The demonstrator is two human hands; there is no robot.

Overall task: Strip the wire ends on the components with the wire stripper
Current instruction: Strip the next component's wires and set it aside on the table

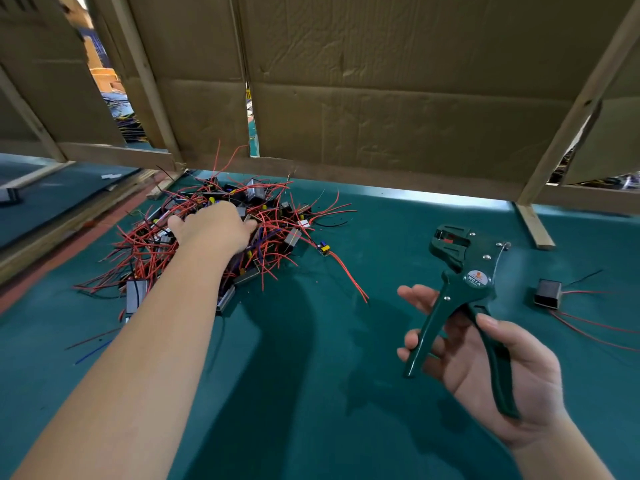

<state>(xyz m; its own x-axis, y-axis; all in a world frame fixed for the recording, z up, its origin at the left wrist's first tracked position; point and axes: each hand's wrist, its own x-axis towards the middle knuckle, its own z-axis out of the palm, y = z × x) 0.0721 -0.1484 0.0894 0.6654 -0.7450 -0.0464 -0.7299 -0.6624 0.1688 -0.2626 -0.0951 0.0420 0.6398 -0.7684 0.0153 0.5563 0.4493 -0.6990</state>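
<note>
A heap of small black and grey components (221,237) with tangled red and black wires lies at the middle left of the green mat. My left hand (214,226) reaches onto the top of the heap, fingers bent down into the wires; what they hold is hidden. My right hand (485,368) grips the dark green wire stripper (460,296) by its handles, jaws pointing up and away, above the mat at the right. One single component (548,293) with red and black leads lies alone on the mat right of the stripper.
A green mat (311,358) covers the table. A cardboard wall on a wooden frame (381,98) stands right behind the heap. A wooden leg (535,226) meets the mat at the right. Loose blue and red wire pieces (93,348) lie at the left.
</note>
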